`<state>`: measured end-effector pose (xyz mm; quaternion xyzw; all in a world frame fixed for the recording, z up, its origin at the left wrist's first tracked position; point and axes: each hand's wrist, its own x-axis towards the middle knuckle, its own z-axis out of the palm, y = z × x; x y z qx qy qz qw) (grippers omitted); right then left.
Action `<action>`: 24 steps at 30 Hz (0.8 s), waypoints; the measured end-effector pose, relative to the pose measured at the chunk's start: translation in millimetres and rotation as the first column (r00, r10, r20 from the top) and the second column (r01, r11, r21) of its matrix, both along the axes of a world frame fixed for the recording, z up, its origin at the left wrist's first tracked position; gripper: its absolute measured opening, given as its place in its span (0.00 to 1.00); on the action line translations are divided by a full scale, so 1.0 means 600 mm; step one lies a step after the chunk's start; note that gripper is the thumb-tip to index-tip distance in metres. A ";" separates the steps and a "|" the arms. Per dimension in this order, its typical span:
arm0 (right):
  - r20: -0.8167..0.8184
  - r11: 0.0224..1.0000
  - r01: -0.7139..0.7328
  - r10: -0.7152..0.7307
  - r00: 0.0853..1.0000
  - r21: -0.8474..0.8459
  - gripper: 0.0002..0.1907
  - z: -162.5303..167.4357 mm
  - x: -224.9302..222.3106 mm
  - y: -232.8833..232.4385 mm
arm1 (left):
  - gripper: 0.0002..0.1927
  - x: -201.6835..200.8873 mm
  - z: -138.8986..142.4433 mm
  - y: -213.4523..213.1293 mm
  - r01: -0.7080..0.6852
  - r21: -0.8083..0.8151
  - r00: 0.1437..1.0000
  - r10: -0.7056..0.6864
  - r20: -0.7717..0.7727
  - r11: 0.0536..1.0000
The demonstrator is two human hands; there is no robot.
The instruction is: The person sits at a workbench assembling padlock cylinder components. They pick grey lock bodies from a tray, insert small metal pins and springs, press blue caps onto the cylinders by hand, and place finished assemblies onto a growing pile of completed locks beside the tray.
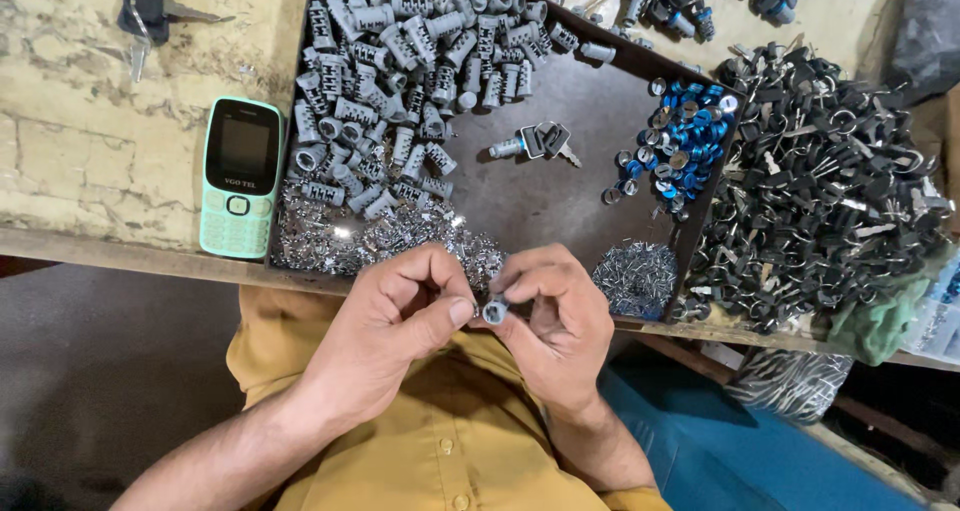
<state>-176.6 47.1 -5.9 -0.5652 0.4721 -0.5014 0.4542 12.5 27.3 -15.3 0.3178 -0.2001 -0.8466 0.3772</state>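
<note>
1. Closest to the camera is the mustard-yellow shirt, with both forearms coming up from it and meeting over the front edge of the table.
2. The left hand is curling in, its thumb and forefinger pressing together right against the small lock cylinder. Whether it's pinching some tiny part in there too, I can't tell.
3. The right hand is gripping that cylinder between thumb and fingertips, with the round end poking out toward the camera. So the cylinder is sitting right between the two hands, both sets of fingertips touching it, just in front of the tray's near edge.
4. Behind the hands a dark tray is lying on the table. A big heap of grey cylinders is filling its left and back part.
5. A drift of tiny shiny metal bits is running along the tray's front, just beyond the knuckles.
6. One assembled cylinder with a key is sitting alone mid-tray, and a bunch of blue rings is lying at the right side.
7. Right of the tray, a huge pile of black-headed keys is sprawling.
8. Left of the tray, a mint-green button phone is lying flat, with a single key further back.
</note>
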 end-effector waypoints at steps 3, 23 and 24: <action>-0.082 1.000 0.014 -0.015 0.997 -0.012 0.16 0.001 -0.004 0.003 | 0.05 -0.003 0.003 0.001 0.011 -0.051 0.999 -0.009 0.041 0.999; -0.375 0.986 -0.007 -0.058 0.925 -0.168 0.17 0.041 0.010 -0.004 | 0.09 0.008 0.020 -0.008 0.113 -0.195 0.978 -0.074 0.197 0.974; -0.399 0.982 -0.020 -0.057 0.915 -0.187 0.18 0.044 0.010 -0.005 | 0.09 0.008 0.019 -0.008 0.124 -0.213 0.974 -0.077 0.214 0.969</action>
